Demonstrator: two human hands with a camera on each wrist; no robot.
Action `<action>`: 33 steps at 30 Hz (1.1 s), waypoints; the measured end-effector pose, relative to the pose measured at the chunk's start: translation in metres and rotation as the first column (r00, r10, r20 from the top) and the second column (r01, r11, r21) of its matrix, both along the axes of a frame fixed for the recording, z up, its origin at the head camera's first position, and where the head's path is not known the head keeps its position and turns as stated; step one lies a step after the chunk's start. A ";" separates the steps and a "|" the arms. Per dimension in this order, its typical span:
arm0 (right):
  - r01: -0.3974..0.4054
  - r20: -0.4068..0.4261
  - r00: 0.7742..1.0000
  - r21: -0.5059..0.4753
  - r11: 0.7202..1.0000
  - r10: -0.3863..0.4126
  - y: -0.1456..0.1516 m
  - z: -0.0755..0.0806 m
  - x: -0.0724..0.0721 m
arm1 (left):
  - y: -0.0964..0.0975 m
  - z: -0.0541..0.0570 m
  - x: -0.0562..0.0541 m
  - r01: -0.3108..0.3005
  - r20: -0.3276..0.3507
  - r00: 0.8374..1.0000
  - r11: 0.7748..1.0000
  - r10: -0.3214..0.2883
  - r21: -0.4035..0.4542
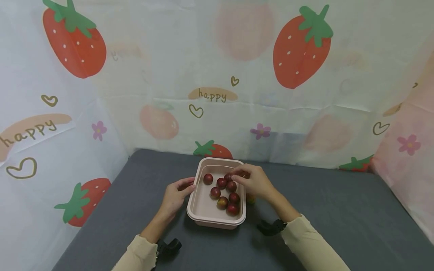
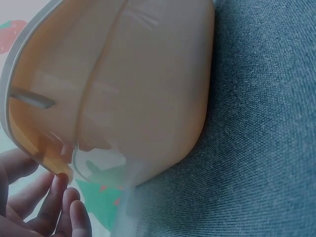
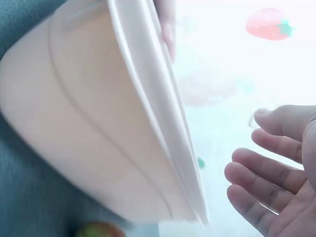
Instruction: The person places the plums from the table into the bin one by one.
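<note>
A pale pink plastic box (image 1: 203, 205) sits on the grey table, with several dark red plums (image 1: 215, 192) inside, mostly toward its right side. My left hand (image 1: 173, 195) is at the box's left side, its fingertips touching just under the rim; the left wrist view shows these fingers (image 2: 49, 202) against the box wall. My right hand (image 1: 254, 180) hovers over the box's right rim, its fingertips above the plums at the far right. From the right wrist, that hand (image 3: 276, 182) shows loosely bent fingers and nothing held.
Outside the box, on its right, a yellowish-red fruit (image 1: 251, 198) lies partly hidden beneath my right forearm. The grey tabletop (image 1: 325, 199) stretches to both sides. A curtain (image 1: 210, 56) printed with strawberries hangs behind the table and along its sides.
</note>
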State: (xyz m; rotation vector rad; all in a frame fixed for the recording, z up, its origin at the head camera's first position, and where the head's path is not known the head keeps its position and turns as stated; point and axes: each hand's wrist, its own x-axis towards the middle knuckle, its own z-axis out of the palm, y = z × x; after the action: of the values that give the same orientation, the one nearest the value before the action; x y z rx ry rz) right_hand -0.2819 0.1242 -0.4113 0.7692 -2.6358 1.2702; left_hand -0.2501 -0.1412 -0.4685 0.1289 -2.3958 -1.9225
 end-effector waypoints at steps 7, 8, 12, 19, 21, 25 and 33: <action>0.077 0.011 0.997 0.016 0.997 -0.077 0.030 -0.008 0.005 | 0.000 0.000 0.000 0.002 -0.002 1.000 1.000 -0.002 -0.009; 0.080 0.023 0.997 0.032 0.996 -0.080 0.033 -0.011 0.006 | 0.000 -0.001 0.000 0.001 -0.001 1.000 1.000 -0.001 -0.010; 0.065 0.074 0.995 0.084 0.994 -0.071 0.044 -0.023 0.007 | 0.000 -0.001 0.000 0.001 0.004 1.000 1.000 0.000 -0.009; 0.018 0.136 0.990 0.135 0.991 -0.036 0.054 -0.043 0.004 | 0.001 -0.001 0.001 -0.001 0.003 1.000 1.000 0.001 -0.010; 0.016 0.144 0.989 0.152 0.988 -0.038 0.056 -0.048 0.004 | 0.001 -0.001 0.000 -0.003 0.005 1.000 1.000 0.003 -0.007; 0.016 0.141 0.989 0.188 0.982 -0.044 0.057 -0.055 0.003 | 0.001 0.000 0.000 -0.006 0.002 1.000 1.000 0.006 -0.005; 0.000 0.148 0.989 0.185 0.983 -0.028 0.056 -0.065 0.002 | 0.001 0.000 0.000 -0.008 0.002 1.000 1.000 0.008 -0.011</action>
State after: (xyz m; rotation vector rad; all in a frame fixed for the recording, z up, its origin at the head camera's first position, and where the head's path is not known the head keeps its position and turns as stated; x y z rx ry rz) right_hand -0.2797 0.1800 -0.4762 0.7036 -2.9066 1.1335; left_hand -0.2502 -0.1400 -0.4686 0.1389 -2.4032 -1.9061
